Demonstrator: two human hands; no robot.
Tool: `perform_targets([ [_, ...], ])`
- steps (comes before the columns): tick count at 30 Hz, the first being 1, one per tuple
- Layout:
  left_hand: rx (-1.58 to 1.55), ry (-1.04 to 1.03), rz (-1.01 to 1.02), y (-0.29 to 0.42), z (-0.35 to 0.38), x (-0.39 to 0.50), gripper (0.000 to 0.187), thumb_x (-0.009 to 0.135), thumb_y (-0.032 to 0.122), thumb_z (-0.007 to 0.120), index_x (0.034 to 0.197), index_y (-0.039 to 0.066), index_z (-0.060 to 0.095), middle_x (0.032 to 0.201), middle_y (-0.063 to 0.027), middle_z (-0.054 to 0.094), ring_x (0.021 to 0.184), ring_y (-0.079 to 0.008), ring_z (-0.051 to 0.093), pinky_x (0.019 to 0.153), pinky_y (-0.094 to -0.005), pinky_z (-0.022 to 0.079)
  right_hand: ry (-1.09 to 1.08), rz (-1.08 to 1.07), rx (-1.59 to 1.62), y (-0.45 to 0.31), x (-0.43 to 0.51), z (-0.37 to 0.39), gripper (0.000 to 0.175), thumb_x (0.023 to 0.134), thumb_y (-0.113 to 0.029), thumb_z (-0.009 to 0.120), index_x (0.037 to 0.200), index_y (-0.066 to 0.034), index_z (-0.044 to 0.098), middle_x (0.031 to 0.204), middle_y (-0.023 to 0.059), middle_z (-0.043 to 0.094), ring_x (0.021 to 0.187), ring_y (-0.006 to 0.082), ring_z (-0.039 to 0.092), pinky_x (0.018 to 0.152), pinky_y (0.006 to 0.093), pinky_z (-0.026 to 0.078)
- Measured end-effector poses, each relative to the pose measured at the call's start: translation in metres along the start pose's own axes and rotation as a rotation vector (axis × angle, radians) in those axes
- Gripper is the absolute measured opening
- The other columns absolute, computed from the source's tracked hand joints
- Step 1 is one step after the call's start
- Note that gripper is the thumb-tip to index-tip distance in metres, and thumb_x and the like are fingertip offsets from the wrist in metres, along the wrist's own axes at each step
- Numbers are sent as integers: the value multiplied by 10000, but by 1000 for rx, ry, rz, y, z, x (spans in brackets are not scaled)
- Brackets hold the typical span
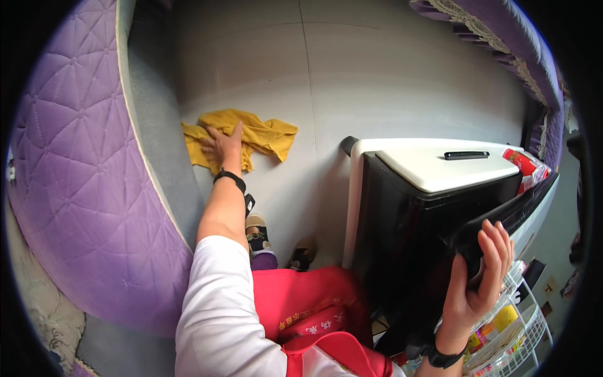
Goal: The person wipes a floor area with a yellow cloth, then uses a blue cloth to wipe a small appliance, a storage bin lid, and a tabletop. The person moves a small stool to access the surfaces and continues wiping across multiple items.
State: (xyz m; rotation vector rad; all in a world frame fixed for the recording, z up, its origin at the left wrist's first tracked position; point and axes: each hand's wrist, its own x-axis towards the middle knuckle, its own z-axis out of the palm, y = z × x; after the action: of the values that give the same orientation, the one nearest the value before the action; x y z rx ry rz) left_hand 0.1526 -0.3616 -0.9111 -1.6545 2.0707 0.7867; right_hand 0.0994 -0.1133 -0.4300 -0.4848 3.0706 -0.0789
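Observation:
My left hand (222, 145) lies flat on a crumpled yellow cloth (268, 134), fingers spread. The cloth is on the pale floor (377, 85), beside the grey base (155, 108) of a sofa with a quilted purple cover (80, 155). On the other side, my right hand (478, 278) grips the rounded black corner (466, 238) of a tabletop-like panel, thumb and fingers on either side of it. Each wrist wears a black band.
Close by on the right stands a black-and-white cabinet-like unit (438, 167) with a red package (520, 162) on it. A white wire rack (527, 330) holds several packages. My shoes (256, 233) and red apron (301, 292) are below. Purple lace-trimmed fabric (499, 37) borders the far right.

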Motion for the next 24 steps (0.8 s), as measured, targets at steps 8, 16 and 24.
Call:
perform_targets([
  [8,163,-21,576,97,24,33,599,873,489,442,1410,285,269,1484,-132,180,1345,-448,91,1035,-648,69,-48,35,-69,-5,0,-1,404,671,28,561,1067,-50,573,1168,133,574,1196,336,454,1079,510,200],
  [16,354,-255,1324,26,91,-130,504,830,290,579,1312,330,439,1479,-82,203,1350,-396,132,1000,-696,124,-46,52,-23,-4,-1,1,430,666,69,536,1085,-28,562,1185,144,561,1221,343,429,1080,488,198],
  [24,538,-320,1485,-107,88,-149,619,754,44,541,1294,338,463,1492,-61,170,1363,-358,143,1017,-684,136,25,-16,58,0,-6,10,393,727,70,546,1114,-1,554,1194,161,554,1212,325,446,1045,429,297],
])
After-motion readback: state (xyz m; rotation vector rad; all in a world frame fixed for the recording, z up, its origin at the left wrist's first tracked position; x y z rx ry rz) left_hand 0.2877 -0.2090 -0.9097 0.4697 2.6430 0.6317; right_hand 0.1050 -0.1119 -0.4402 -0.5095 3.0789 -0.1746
